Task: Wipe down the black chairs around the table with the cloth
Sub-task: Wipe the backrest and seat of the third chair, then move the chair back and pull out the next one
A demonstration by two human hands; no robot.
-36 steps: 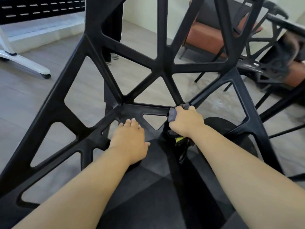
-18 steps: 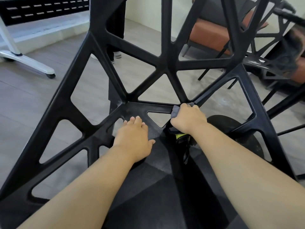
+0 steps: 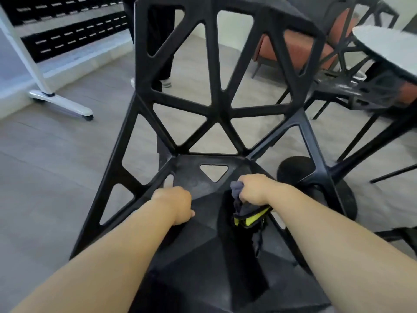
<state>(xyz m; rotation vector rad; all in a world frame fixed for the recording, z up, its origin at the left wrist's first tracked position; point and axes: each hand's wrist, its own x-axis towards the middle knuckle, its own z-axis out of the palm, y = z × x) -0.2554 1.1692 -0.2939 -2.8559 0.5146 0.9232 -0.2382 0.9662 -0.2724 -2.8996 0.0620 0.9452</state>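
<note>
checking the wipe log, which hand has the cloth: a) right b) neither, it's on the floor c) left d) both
a: the right hand grips the cloth over the chair seat, and no cloth shows at the left hand.

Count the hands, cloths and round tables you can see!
Hands: 2, the left hand and the right hand
Cloths: 1, the cloth
Round tables: 1, the round table
Total: 4
</note>
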